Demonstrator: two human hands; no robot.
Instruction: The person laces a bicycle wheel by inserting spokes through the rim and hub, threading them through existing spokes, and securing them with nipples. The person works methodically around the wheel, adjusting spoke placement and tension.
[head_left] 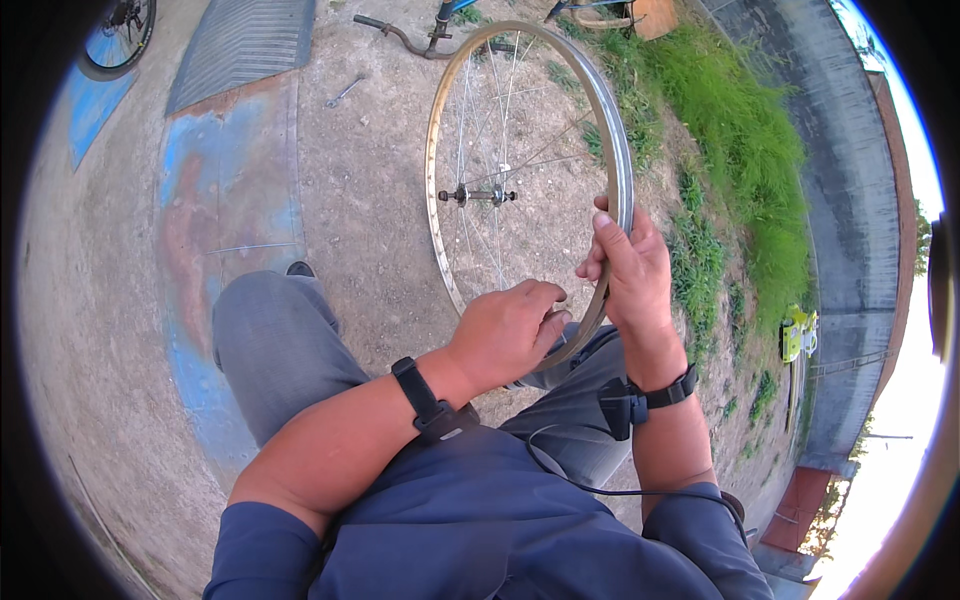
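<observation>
A bicycle wheel point(432, 190) without a tyre stands upright in front of me, its rim worn and its thin spokes running to a hub point(480, 195) with a threaded axle. My right hand point(637, 265) is closed round the right side of the rim, thumb on the inner side. Low inside the rim, my left hand point(512, 328) has its fingers curled in a pinch close to the rim's bottom. Whatever lies between those fingertips is too small and too covered to name. Both wrists wear black straps.
A wrench point(345, 92) lies on the dirt ground. One loose spoke point(252, 247) rests on a blue-stained metal sheet point(240, 150). Bicycle parts with a curved handlebar point(400, 38) lie beyond the wheel. Grass point(730, 120) and a grey wall point(850, 190) run along the right.
</observation>
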